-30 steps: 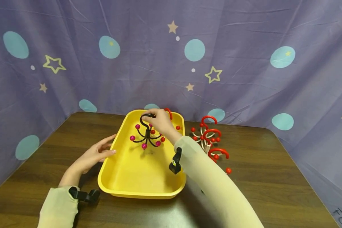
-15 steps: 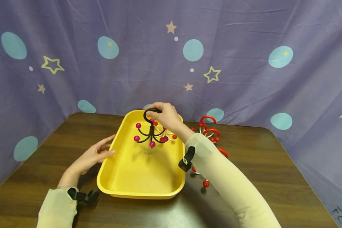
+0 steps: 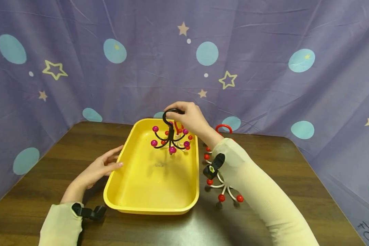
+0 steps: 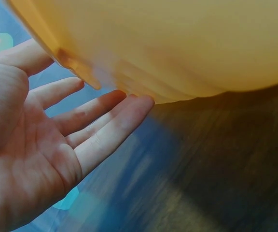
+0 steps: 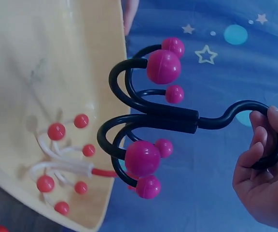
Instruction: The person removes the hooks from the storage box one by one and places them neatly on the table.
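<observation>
My right hand (image 3: 190,116) grips the curved hook of a black multi-arm hanger (image 3: 171,134) with magenta balls on its arm ends. The hanger is upright over the far half of a yellow tub (image 3: 152,209). In the right wrist view its hook (image 5: 226,116) passes through the curled fingers. My left hand (image 3: 95,169) is at the tub's left side, thumb over the rim and the other fingers along the outer wall, as the left wrist view shows. A white hanger (image 5: 78,166) with red balls and a red hook lies in the tub's far end, partly behind the black one.
To the right of the tub, several white hangers with red balls stand on the wooden table (image 3: 283,177). One near hanger (image 3: 226,187) shows its arms, and a red hook (image 3: 223,126) shows farther back; my right sleeve hides others. A patterned curtain (image 3: 160,68) surrounds the table.
My right hand has lifted the black hanger up and to the right inside the tub's outline. The right forearm has swung right, uncovering the near white hanger. My left hand stays at the tub.
</observation>
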A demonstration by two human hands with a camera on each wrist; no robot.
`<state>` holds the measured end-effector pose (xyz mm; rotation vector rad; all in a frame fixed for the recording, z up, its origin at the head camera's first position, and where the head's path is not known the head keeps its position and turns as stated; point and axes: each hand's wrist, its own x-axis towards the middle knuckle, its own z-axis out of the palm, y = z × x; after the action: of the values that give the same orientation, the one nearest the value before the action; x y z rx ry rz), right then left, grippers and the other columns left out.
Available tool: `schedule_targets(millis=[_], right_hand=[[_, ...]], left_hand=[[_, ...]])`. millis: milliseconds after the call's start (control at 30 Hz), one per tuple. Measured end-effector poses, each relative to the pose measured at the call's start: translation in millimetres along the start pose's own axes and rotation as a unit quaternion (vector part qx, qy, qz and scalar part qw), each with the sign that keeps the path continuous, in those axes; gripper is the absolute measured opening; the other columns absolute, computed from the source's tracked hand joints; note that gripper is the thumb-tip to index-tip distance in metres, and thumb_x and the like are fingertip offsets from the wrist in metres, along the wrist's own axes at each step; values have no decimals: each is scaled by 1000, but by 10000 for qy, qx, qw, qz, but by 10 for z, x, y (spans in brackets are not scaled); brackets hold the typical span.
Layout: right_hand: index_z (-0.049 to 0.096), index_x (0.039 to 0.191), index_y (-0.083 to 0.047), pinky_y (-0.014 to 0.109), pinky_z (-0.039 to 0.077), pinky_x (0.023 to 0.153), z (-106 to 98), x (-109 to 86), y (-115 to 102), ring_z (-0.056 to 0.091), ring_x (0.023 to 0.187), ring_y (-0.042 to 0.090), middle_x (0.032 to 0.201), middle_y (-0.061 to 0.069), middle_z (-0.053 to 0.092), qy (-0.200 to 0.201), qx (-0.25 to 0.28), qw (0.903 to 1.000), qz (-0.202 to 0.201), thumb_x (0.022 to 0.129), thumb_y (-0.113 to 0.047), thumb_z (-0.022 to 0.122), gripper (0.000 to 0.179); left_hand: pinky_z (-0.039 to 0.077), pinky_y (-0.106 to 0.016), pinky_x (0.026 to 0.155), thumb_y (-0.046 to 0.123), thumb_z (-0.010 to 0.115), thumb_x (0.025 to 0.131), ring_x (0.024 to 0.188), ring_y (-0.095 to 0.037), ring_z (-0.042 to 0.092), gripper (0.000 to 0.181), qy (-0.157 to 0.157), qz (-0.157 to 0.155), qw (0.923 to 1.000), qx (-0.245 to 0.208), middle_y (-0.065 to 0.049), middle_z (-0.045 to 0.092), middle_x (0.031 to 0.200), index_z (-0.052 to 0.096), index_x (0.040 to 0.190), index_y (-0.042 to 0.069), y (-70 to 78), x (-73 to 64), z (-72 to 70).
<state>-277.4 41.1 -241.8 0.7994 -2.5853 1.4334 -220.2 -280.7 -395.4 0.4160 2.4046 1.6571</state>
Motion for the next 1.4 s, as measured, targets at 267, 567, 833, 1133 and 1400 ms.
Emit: schedule_targets(millis=[267, 567, 833, 1133, 1400], right_hand=[[69, 100, -21, 30, 43, 63, -338, -23, -14, 54, 72, 18, 82, 1, 66, 285, 133, 9995, 31, 87, -27, 62, 16], [70, 101, -14, 28, 38, 61, -667, -41, 14, 51, 71, 20, 76, 1, 62, 873, -19, 9961, 103, 84, -26, 66, 21], [68, 105, -12, 27, 41, 64, -911, -132, 153, 52, 72, 17, 86, 1, 64, 1131, -80, 9932, 249, 85, -25, 64, 23], [66, 106, -7, 24, 43, 65, -1180, -259, 331, 54, 74, 19, 81, -5, 63, 1519, -30, 9876, 398, 86, -23, 63, 26], [65, 105, -2, 20, 44, 63, -1400, -409, 490, 56, 68, 7, 72, -18, 62, 1827, -118, 9818, 498, 86, -20, 62, 27]], left_hand=[[53, -36, 74, 19, 53, 92, 94, -17, 61, 65, 0, -25, 10000, 68, -31, 41, 127, 16, 146, 11, 8, 1, -10], [52, -37, 75, 20, 53, 92, 93, -15, 61, 66, 47, -122, 9998, 116, -30, 41, 128, 17, 146, 12, 20, -5, -15], [52, -39, 76, 21, 52, 93, 94, -17, 61, 65, -14, -112, 9999, 131, -28, 41, 129, 16, 147, 13, -8, 8, -35], [52, -38, 76, 21, 53, 92, 93, -15, 61, 65, 23, -140, 9998, 150, -28, 42, 129, 17, 147, 14, -15, 3, -20], [52, -38, 75, 21, 53, 92, 93, -17, 61, 65, 39, -152, 9997, 166, -28, 42, 128, 17, 147, 14, -10, -13, -23]])
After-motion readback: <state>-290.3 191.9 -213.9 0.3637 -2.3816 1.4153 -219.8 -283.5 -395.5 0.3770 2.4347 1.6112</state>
